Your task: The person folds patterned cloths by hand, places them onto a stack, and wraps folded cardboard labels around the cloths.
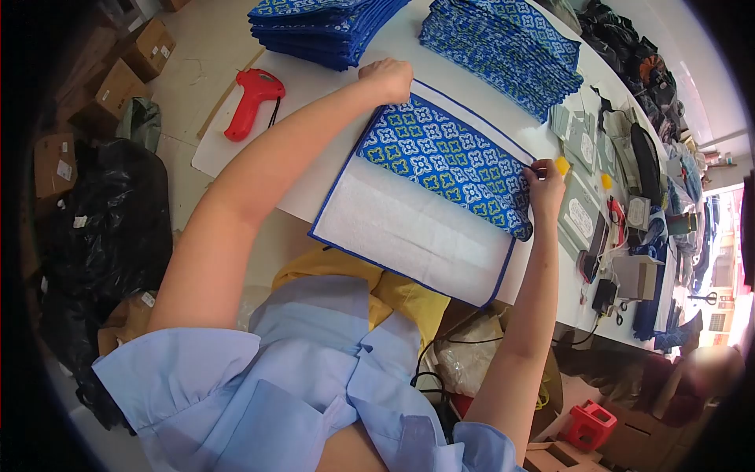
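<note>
A blue mat with a green and white flower pattern (448, 157) lies on the white table in front of me, its far part folded toward me over its white backing (409, 224). My left hand (387, 81) is closed at the mat's far left corner, fingertips hidden from view. At the right end of the fold, my right hand (545, 187) pinches the patterned edge between thumb and fingers. That corner of the flap bends slightly. Blue binding runs around the mat's border.
Two stacks of similar blue fabric, a left stack (326, 31) and a right stack (503, 55), stand at the back. A red glue gun (253, 104) lies left. Grey label cards (580, 216) and cords crowd the right side. Black bags (110, 228) and cartons fill the left floor.
</note>
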`<state>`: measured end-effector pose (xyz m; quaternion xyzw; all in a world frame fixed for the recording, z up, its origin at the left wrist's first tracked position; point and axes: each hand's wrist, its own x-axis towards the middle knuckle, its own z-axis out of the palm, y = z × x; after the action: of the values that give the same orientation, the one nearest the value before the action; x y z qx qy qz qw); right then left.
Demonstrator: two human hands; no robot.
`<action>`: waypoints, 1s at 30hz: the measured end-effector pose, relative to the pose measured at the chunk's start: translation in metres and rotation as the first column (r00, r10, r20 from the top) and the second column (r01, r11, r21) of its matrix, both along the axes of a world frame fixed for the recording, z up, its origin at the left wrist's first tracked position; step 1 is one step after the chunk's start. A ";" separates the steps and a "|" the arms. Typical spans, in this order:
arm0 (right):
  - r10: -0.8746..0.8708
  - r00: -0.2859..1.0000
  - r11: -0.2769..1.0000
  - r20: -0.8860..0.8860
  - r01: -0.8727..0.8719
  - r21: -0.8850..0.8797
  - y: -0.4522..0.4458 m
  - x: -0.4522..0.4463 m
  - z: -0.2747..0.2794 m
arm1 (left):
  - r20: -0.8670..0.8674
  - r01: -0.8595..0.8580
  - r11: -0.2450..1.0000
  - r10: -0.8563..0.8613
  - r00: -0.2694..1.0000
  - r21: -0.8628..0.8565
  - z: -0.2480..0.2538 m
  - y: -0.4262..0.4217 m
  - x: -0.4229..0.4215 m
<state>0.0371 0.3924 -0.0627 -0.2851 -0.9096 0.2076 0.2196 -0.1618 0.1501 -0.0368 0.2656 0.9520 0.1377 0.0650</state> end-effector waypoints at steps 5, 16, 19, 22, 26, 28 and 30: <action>0.143 0.984 0.974 -0.108 -0.121 0.190 0.007 0.001 -0.008 | -0.029 0.063 0.998 -0.064 0.998 -0.019 -0.001 0.000 0.005; 0.144 0.976 0.975 0.161 -0.168 0.147 0.004 -0.002 0.011 | -0.030 0.247 0.964 -0.245 0.969 0.094 -0.001 -0.009 0.002; 0.215 0.974 0.971 0.076 -0.222 0.094 0.009 0.004 0.005 | 0.086 0.142 0.915 -0.187 0.979 0.377 0.000 -0.018 0.005; 0.229 0.973 0.973 -0.028 -0.228 0.046 0.012 0.009 0.000 | 0.417 -0.130 0.648 -0.312 0.854 0.751 -0.012 -0.025 0.007; 0.239 0.955 0.971 -0.176 -0.234 0.049 0.003 0.012 0.004 | 0.464 -0.348 0.320 -0.448 0.764 0.881 -0.026 -0.028 0.021; 0.209 0.962 0.978 -0.173 -0.201 0.061 -0.007 0.012 0.009 | 0.415 -0.316 0.285 -0.428 0.803 0.905 -0.029 -0.030 0.026; 0.206 0.967 0.973 -0.150 -0.185 0.141 -0.012 0.017 0.015 | 0.316 -0.233 0.242 -0.397 0.862 0.942 -0.029 -0.028 0.032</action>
<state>0.0537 0.3808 -0.0481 -0.1613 -0.9235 0.1933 0.2895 -0.1300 0.1220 -0.0654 0.2548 0.5935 0.7508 0.1380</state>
